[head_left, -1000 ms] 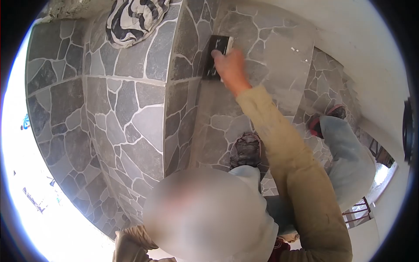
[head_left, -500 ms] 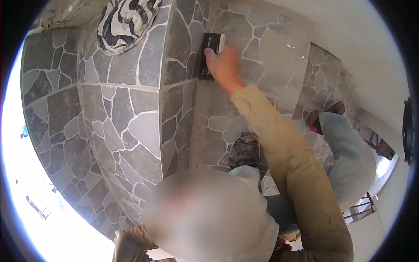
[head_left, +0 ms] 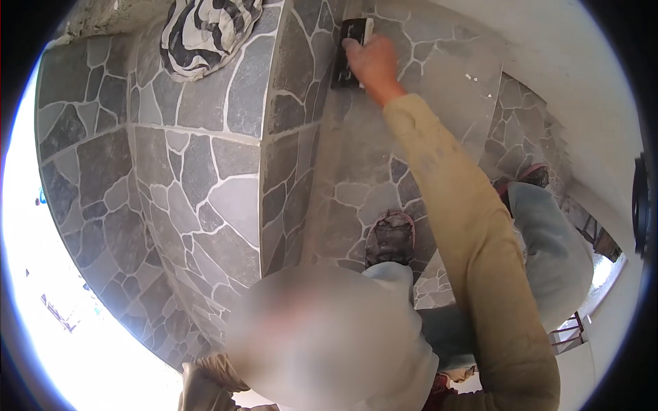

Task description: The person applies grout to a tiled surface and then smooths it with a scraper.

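My right hand [head_left: 373,63] is closed around a flat black float [head_left: 347,65] with a pale edge. The float rests on the dusty grey stone-patterned floor [head_left: 439,92], close beside the base of the tiled wall [head_left: 288,109]. My right arm, in a tan sleeve, reaches up across the view from the lower right. At the bottom left a brown sleeve [head_left: 205,383] shows, but no left hand can be made out.
A black-and-white patterned cloth [head_left: 205,38] lies on the tiled ledge [head_left: 195,106]. Small white bits [head_left: 473,77] are on the floor. My dark shoe [head_left: 392,240] and bent legs are below. A blurred round shape covers the lower middle.
My right hand and the float have moved up in the view, farther along the wall's base. The view has shifted slightly, with the wall corner now a little more to the right.
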Demonstrator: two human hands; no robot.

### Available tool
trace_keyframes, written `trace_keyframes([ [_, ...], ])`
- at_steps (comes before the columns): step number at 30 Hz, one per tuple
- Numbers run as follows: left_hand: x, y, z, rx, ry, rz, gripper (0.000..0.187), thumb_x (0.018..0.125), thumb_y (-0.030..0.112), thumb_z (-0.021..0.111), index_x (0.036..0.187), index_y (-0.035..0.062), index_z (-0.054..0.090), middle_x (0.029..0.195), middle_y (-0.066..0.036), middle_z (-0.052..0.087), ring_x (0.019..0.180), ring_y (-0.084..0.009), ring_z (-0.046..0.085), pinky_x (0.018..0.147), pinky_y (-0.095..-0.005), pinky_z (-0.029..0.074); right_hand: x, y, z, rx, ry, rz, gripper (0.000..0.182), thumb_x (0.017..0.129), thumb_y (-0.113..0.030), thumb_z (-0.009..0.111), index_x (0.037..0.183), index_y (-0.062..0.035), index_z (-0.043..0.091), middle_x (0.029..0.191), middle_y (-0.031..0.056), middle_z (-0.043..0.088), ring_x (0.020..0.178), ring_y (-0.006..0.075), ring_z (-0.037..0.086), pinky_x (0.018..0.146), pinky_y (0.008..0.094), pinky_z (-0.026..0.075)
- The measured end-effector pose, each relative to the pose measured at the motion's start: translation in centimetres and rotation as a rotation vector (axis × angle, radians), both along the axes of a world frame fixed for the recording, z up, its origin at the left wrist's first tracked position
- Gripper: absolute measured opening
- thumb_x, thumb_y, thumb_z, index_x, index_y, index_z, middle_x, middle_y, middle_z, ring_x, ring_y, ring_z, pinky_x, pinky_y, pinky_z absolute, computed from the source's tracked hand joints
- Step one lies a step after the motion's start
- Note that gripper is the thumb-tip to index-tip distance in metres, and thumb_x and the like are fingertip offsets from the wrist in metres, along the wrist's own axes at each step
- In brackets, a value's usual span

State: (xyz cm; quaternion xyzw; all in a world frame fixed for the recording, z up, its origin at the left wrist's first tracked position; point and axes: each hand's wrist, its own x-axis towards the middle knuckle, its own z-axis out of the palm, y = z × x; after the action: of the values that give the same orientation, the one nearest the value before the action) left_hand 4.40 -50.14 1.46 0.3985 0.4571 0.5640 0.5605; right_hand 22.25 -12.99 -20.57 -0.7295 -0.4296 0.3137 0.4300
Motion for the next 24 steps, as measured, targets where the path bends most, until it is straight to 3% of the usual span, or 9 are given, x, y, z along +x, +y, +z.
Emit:
trace_keyframes([
  [4,-0.8,-0.2,0.3,-0.014,0.006,0.01,0.035,0.105,0.014,0.048,0.14,0.0121,0.043,0.135,-0.035,0.049,0.124,-0.0509,0.055,0.105,-0.0623,0.049,0.2,-0.3,2.3,-0.098,0.299,0.031,0.037,0.081,-0.027,0.066,0.072,0.0092,0.066,0.076,0.0317,0.066,0.077,0.0482,0.068,0.07,0.0531,0.052],
  [6,-1.2,-0.2,0.6,-0.04,-0.006,-0.024,0.035,0.105,0.016,0.048,0.14,0.0121,0.043,0.137,-0.033,0.049,0.127,-0.0496,0.053,0.106,-0.0614,0.048,1.0,2.2,-1.2,-0.007,0.142,0.01,0.034,0.084,-0.026,0.073,0.079,0.008,0.07,0.066,0.0167,0.067,0.059,0.0274,0.067,0.058,0.042,0.05],
  [8,-1.4,-0.1,0.7,-0.052,-0.023,-0.055,0.035,0.105,0.017,0.048,0.14,0.0121,0.044,0.139,-0.032,0.048,0.129,-0.0483,0.052,0.108,-0.0606,0.046,1.6,3.2,-0.5,-0.033,0.276,-0.031,0.034,0.083,-0.026,0.074,0.079,0.0084,0.07,0.064,0.0157,0.066,0.058,0.0271,0.067,0.056,0.042,0.049],
  [10,-1.6,0.0,0.8,-0.068,-0.037,-0.075,0.035,0.106,0.019,0.048,0.14,0.0121,0.045,0.14,-0.03,0.047,0.132,-0.047,0.05,0.11,-0.0597,0.045,1.2,3.2,0.8,-0.026,0.176,-0.029,0.039,0.08,-0.026,0.07,0.076,0.0129,0.066,0.067,0.0287,0.066,0.067,0.0426,0.071,0.063,0.0496,0.054],
  [11,-1.7,0.1,0.8,-0.08,-0.045,-0.083,0.035,0.106,0.02,0.047,0.14,0.0121,0.045,0.141,-0.029,0.047,0.133,-0.0464,0.049,0.111,-0.0593,0.044,1.3,3.0,1.9,-0.029,0.175,-0.02,0.039,0.08,-0.026,0.07,0.076,0.0129,0.066,0.067,0.0287,0.066,0.067,0.0426,0.071,0.063,0.0496,0.054],
  [13,-1.8,0.3,0.9,-0.101,-0.06,-0.106,0.036,0.106,0.022,0.047,0.14,0.0121,0.046,0.143,-0.027,0.047,0.135,-0.0451,0.047,0.112,-0.0585,0.042,2.0,2.8,4.7,-0.207,0.144,0.007,0.039,0.083,-0.029,0.075,0.077,0.0097,0.069,0.064,0.0158,0.066,0.057,0.0264,0.064,0.057,0.0422,0.048],
  [20,0.2,2.8,1.5,-0.073,-0.107,-0.132,0.039,0.106,0.028,0.044,0.138,0.0059,0.05,0.148,-0.024,0.045,0.14,-0.0395,0.045,0.115,-0.0537,0.04,3.5,5.0,0.8,-0.044,0.115,0.117,0.042,0.083,-0.031,0.073,0.077,0.0106,0.069,0.066,0.0219,0.067,0.062,0.0332,0.068,0.06,0.0448,0.05],
  [22,1.6,3.9,2.5,-0.05,-0.109,-0.084,0.045,0.106,0.031,0.041,0.136,-0.0004,0.052,0.149,-0.024,0.045,0.14,-0.0364,0.046,0.115,-0.0507,0.04,3.4,5.8,-0.9,0.05,0.12,0.019,0.04,0.08,-0.028,0.069,0.079,0.0126,0.068,0.074,0.0311,0.068,0.072,0.0475,0.07,0.067,0.0483,0.055],
  [24,2.0,4.7,2.4,-0.023,-0.12,-0.071,0.048,0.106,0.033,0.039,0.135,-0.0035,0.053,0.15,-0.025,0.045,0.139,-0.0348,0.047,0.115,-0.0491,0.04,3.5,6.4,-0.8,0.035,-0.016,0.038,0.04,0.08,-0.027,0.068,0.08,0.0123,0.068,0.077,0.0317,0.068,0.073,0.0488,0.069,0.068,0.0489,0.055],
])
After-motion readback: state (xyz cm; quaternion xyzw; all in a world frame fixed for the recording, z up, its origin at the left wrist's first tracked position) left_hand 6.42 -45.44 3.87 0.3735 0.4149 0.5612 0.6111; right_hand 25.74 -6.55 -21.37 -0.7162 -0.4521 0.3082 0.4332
